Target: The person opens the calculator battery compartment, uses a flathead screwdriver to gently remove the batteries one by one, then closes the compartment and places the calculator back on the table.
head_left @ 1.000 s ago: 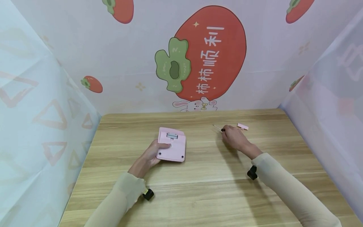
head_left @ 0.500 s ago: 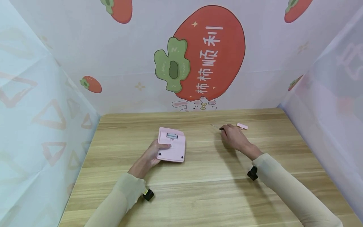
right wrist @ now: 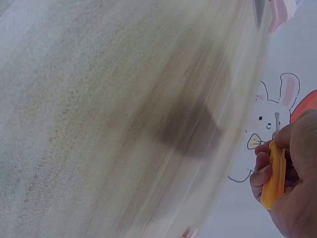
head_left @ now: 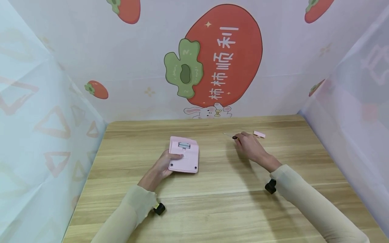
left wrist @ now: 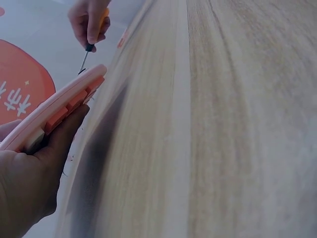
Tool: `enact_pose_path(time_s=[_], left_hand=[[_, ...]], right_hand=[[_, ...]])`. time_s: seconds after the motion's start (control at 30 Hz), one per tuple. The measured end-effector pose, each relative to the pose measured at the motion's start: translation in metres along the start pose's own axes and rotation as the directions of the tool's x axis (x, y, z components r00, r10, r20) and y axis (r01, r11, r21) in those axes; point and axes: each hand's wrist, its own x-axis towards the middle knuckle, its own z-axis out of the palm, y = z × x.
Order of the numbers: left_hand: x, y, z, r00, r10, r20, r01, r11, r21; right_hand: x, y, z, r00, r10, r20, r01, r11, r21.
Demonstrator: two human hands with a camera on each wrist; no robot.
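Observation:
My left hand (head_left: 161,164) grips a pink calculator (head_left: 189,161) by its left side, thumb across the back. Its back faces up, and a battery (head_left: 184,145) shows in the uncovered compartment near the top. Keys on the underside appear in the left wrist view, with fingers (left wrist: 67,131) beneath them. Farther right, my right hand (head_left: 251,147) holds a screwdriver (right wrist: 274,176) by its yellow-orange handle, fingers curled round it. The metal shaft points left toward the calculator, well apart from it in the head view. A small pink battery cover (head_left: 259,134) lies just beyond the right hand.
The wood-grain table (head_left: 194,216) runs up to a printed cloth backdrop (head_left: 136,67) at the back. Similar cloth hangs along the left and right sides. A small black camera (head_left: 159,208) is worn at the left wrist, and another black camera (head_left: 270,186) at the right.
The right hand has shifted slightly left, and the screwdriver's tip has moved left with it. The left hand and calculator stay nearly where they were.

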Motion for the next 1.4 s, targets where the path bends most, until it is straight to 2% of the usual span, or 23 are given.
enact_pose_path(time_s=[0.37,0.83,1.4], left_hand=[[0.001,-0.002,-0.001,1.000,0.008,0.003,-0.008,0.999,-0.034],[0.001,-0.003,0.001,1.000,0.009,0.000,-0.009,0.999,-0.046],[-0.002,-0.004,0.003,1.000,0.028,0.008,-0.028,0.998,-0.057]], right_hand=[[0.000,-0.011,-0.006,1.000,-0.017,0.004,0.017,1.000,0.008],[0.003,-0.033,-0.010,0.997,-0.074,-0.002,0.074,0.997,0.034],[0.003,-0.050,-0.011,0.986,-0.163,-0.033,0.163,0.986,0.023]])
